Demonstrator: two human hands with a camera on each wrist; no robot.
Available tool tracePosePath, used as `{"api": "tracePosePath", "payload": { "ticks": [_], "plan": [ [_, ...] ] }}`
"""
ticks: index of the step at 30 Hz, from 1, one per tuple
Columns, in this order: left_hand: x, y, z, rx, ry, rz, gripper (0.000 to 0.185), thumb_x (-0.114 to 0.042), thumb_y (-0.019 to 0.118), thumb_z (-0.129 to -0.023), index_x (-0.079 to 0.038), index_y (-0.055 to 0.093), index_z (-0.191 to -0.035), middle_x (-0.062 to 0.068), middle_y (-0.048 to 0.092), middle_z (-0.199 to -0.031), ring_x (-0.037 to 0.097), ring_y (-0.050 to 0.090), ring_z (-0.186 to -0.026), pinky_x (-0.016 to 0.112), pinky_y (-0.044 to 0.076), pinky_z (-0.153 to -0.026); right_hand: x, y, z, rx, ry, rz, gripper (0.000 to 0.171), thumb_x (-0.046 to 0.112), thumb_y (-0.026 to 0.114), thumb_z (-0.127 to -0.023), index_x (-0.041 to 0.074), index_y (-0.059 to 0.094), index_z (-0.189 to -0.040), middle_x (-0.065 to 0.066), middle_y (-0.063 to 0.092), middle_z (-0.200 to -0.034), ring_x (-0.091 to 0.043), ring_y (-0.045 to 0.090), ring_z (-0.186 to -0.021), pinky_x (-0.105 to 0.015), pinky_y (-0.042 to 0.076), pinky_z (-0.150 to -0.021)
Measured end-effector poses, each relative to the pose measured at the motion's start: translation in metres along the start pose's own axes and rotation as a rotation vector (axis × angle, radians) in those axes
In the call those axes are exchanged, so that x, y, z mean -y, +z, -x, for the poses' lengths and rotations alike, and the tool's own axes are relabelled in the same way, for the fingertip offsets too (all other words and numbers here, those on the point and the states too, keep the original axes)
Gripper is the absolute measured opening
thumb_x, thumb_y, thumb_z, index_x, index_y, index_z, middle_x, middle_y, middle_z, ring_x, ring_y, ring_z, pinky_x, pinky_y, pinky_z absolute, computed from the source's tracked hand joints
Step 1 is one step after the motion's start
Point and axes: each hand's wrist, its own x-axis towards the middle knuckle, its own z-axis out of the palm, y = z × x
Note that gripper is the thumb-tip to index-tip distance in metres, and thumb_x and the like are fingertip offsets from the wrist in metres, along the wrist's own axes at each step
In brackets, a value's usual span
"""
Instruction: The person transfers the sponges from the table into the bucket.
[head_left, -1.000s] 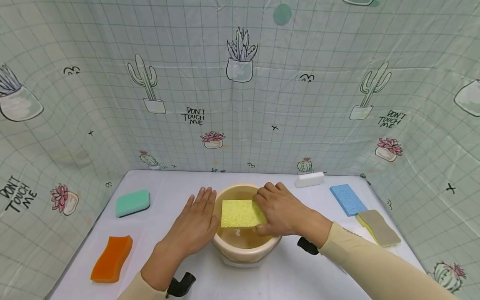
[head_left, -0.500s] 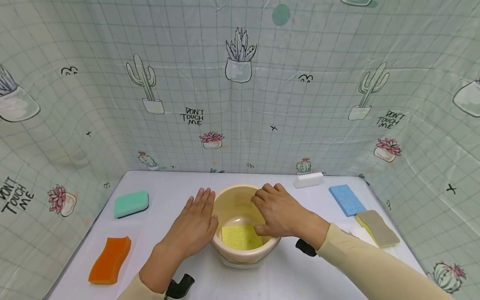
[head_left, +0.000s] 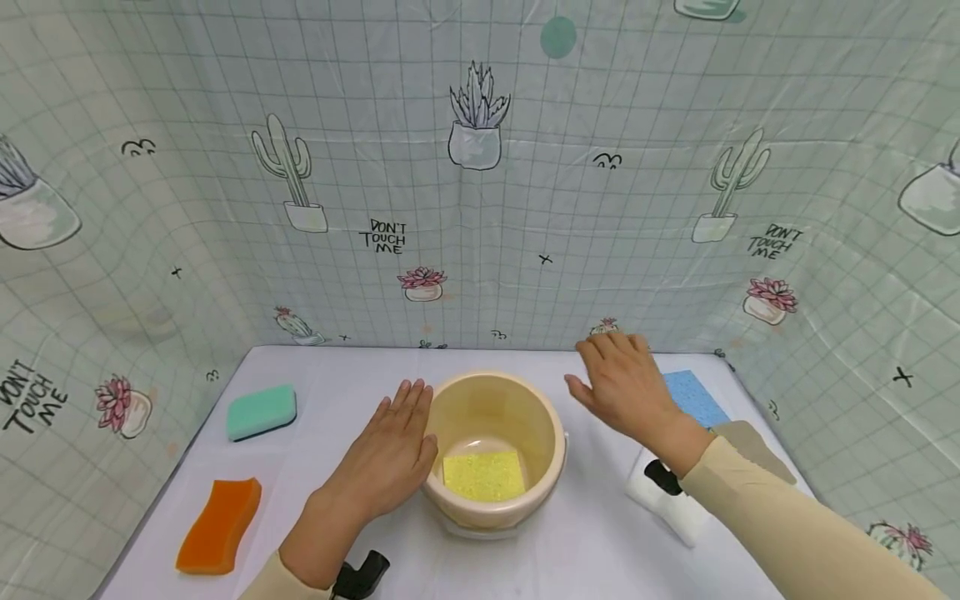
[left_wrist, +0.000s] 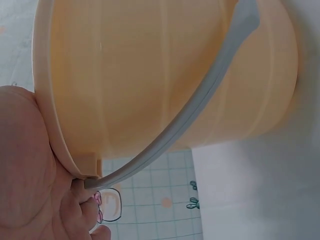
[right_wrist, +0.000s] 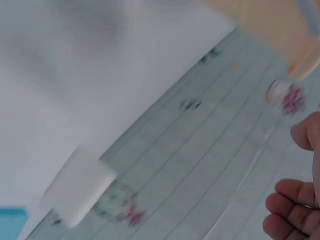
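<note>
A beige plastic bucket (head_left: 491, 417) stands mid-table with a yellow sponge (head_left: 482, 475) lying flat on its bottom. My left hand (head_left: 390, 446) rests with straight fingers against the bucket's left wall. In the left wrist view the palm (left_wrist: 30, 165) presses the bucket (left_wrist: 165, 75) by its grey handle (left_wrist: 200, 110). My right hand (head_left: 618, 383) hovers empty with spread fingers to the right of and behind the bucket. It hides the white sponge (right_wrist: 80, 192), which shows blurred in the right wrist view beyond the fingertips (right_wrist: 295, 220).
A blue sponge (head_left: 693, 398) and a tan-and-yellow sponge (head_left: 757, 446) lie at the right, partly behind my right arm. A green sponge (head_left: 261, 412) and an orange sponge (head_left: 220, 525) lie at the left. Cactus-print curtain (head_left: 480, 208) walls the table on three sides.
My right hand let the yellow sponge down into the bucket, let go, then lifted out and moved right and back. The left hand stayed on the bucket.
</note>
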Motion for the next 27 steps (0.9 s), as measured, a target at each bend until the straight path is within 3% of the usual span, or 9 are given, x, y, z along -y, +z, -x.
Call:
{"api": "tracePosePath", "payload": {
  "ticks": [2, 5, 12, 16, 27],
  "plan": [
    [0.000, 0.000, 0.000, 0.000, -0.003, 0.005, 0.064, -0.028, 0.041, -0.112, 0.005, 0.026, -0.164, 0.021, 0.024, -0.173, 0.036, 0.016, -0.163, 0.055, 0.018, -0.132, -0.021, 0.005, 0.008, -0.017, 0.019, 0.062, 0.043, 0.037, 0.072, -0.091, -0.002, 0.065, -0.108, -0.018, 0.069, -0.105, -0.040, 0.063, -0.098, -0.054, 0.050, -0.079],
    [0.000, 0.000, 0.000, -0.003, -0.004, 0.010, 0.064, -0.028, 0.041, -0.112, 0.005, 0.025, -0.164, 0.021, 0.025, -0.173, 0.036, 0.016, -0.163, 0.055, 0.018, -0.132, -0.048, 0.011, 0.022, 0.038, 0.065, 0.122, 0.042, 0.034, 0.077, -0.089, -0.003, 0.063, -0.102, -0.019, 0.068, -0.102, -0.041, 0.062, -0.096, -0.055, 0.049, -0.079],
    [0.001, 0.000, 0.001, -0.006, -0.003, 0.017, 0.064, -0.028, 0.041, -0.112, 0.006, 0.026, -0.164, 0.022, 0.026, -0.172, 0.036, 0.016, -0.163, 0.055, 0.019, -0.132, -0.091, 0.021, 0.059, 0.360, 0.239, 0.143, 0.041, 0.032, 0.073, -0.095, -0.007, 0.062, -0.105, -0.022, 0.066, -0.106, -0.042, 0.057, -0.106, -0.063, 0.045, -0.090],
    [0.001, 0.000, 0.001, -0.002, -0.004, 0.031, 0.064, -0.028, 0.041, -0.112, 0.005, 0.026, -0.164, 0.022, 0.025, -0.172, 0.036, 0.016, -0.163, 0.055, 0.020, -0.132, -0.111, 0.027, 0.079, 0.480, 0.287, 0.146, 0.044, 0.032, 0.070, -0.098, -0.009, 0.062, -0.109, -0.024, 0.064, -0.108, -0.044, 0.055, -0.108, -0.066, 0.042, -0.093],
    [0.002, 0.003, 0.001, -0.002, -0.002, 0.033, 0.064, -0.028, 0.040, -0.112, 0.005, 0.025, -0.165, 0.021, 0.026, -0.173, 0.036, 0.017, -0.163, 0.054, 0.020, -0.132, -0.131, 0.030, 0.113, 0.542, 0.321, 0.170, 0.050, 0.034, 0.072, -0.097, -0.012, 0.063, -0.111, -0.026, 0.064, -0.109, -0.046, 0.054, -0.109, -0.068, 0.042, -0.091]
  ]
}}
